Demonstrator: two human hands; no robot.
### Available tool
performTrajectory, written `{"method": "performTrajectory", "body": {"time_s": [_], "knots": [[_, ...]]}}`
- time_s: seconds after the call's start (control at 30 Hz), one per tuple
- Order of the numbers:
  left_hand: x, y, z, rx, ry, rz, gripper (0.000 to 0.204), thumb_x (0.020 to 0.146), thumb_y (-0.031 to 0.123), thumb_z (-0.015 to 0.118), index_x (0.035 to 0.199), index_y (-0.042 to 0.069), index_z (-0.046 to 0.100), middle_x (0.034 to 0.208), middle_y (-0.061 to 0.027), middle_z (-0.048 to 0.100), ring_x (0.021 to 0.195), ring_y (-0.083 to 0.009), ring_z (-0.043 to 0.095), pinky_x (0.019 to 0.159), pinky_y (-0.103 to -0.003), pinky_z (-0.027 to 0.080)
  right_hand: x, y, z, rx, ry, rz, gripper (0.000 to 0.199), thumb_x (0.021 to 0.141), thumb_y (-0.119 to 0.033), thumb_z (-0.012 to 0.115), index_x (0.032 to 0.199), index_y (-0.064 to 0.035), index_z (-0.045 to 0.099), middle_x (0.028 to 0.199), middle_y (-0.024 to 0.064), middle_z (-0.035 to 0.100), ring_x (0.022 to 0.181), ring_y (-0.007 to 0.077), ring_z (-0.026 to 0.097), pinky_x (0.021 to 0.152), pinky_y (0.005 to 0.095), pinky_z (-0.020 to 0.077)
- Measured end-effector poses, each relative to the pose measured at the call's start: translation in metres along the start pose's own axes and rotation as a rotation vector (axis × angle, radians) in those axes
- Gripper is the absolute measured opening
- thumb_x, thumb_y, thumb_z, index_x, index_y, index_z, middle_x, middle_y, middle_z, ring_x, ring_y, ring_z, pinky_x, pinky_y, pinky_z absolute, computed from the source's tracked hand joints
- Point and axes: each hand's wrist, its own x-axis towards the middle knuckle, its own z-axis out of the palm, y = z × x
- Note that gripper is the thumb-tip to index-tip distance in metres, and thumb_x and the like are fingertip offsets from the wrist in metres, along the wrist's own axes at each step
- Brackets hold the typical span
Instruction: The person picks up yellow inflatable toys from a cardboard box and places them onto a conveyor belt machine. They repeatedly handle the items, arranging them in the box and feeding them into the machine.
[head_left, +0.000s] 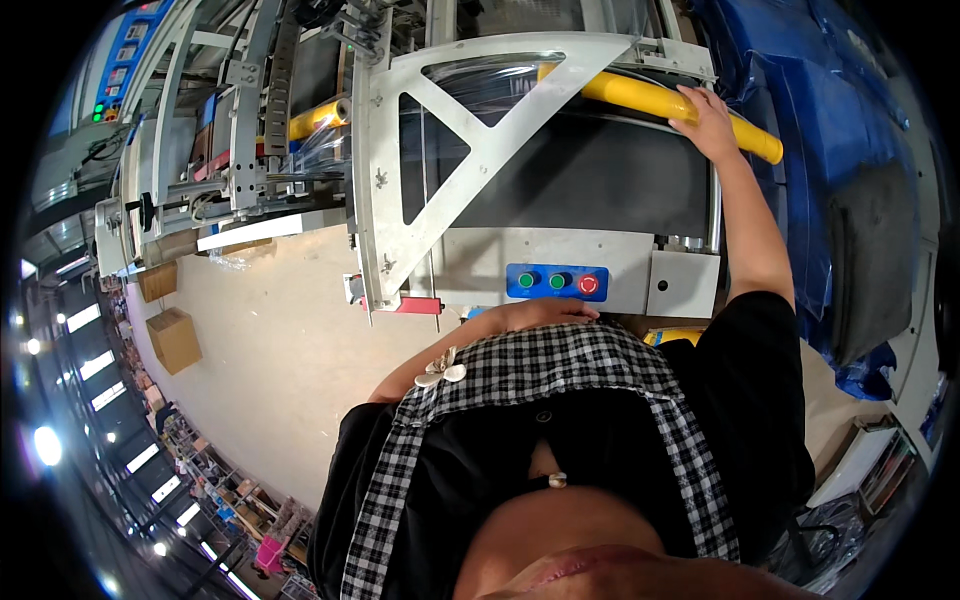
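A long yellow roll (640, 93) lies slantwise across the far right part of a machine, its near end jutting past the machine's right side. My right hand (706, 122) reaches far forward and is closed over this roll near its right end. Close to my body, my left hand (552, 312) lies just below a blue control panel (556, 282) with two green buttons and one red button. Its fingers look stretched out along the panel's lower edge, partly hidden by my checked apron (560, 358). Nothing shows in that hand.
A white triangular metal frame (490, 150) stands over the machine's dark belt (590, 180). Another yellow roll (322, 118) sits in the machinery to the left. Blue sheeting (800, 240) hangs at the right, with dark cloth (872, 265) on it. A cardboard box (173, 340) stands on the floor.
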Motion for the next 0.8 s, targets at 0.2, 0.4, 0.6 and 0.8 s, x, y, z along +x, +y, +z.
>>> {"method": "performTrajectory", "body": {"time_s": [0.2, 0.4, 0.6, 0.8], "knots": [[-0.004, 0.022, -0.001, 0.023, -0.029, -0.045, 0.047, 0.101, 0.039, 0.045, 0.135, 0.008, 0.05, 0.133, -0.0105, 0.053, 0.125, -0.0218, 0.048, 0.107, -0.032, 0.036, -0.103, -0.025, -0.033, 0.146, 0.315, 0.191, 0.03, 0.081, -0.02, 0.071, 0.106, -0.0058, 0.064, 0.107, 0.0143, 0.063, 0.108, 0.0354, 0.054, 0.094, 0.0414, 0.0427], [0.026, -0.004, -0.006, 0.161, -0.208, -0.045, 0.044, 0.1, 0.031, 0.047, 0.136, 0.007, 0.049, 0.133, -0.0083, 0.052, 0.126, -0.0192, 0.046, 0.108, -0.03, 0.033, -0.388, -0.007, -0.024, -0.539, 0.436, 1.021, 0.052, 0.079, -0.026, 0.073, 0.123, -0.0066, 0.052, 0.119, 0.0189, 0.052, 0.113, 0.0378, 0.046, 0.098, 0.048, 0.0375], [0.042, 0.009, 0.003, 0.108, -0.399, -0.021, 0.043, 0.098, 0.021, 0.048, 0.137, 0.003, 0.047, 0.136, -0.007, 0.051, 0.128, -0.0162, 0.044, 0.107, -0.029, 0.032, -0.6, -0.082, 0.001, -0.497, 0.083, 2.499, 0.064, 0.077, -0.042, 0.069, 0.129, -0.011, 0.049, 0.118, 0.0199, 0.054, 0.119, 0.0367, 0.046, 0.103, 0.0466, 0.0352], [0.064, 0.057, 0.015, 0.195, -0.47, -0.116, 0.044, 0.098, 0.022, 0.048, 0.138, 0.002, 0.046, 0.136, -0.0096, 0.052, 0.127, -0.0177, 0.045, 0.107, -0.028, 0.032, -0.541, -0.121, -0.012, -0.005, 0.021, 2.319, 0.069, 0.078, -0.038, 0.069, 0.134, -0.0089, 0.042, 0.136, 0.0179, 0.039, 0.131, 0.0352, 0.033, 0.103, 0.0491, 0.0314]]}}
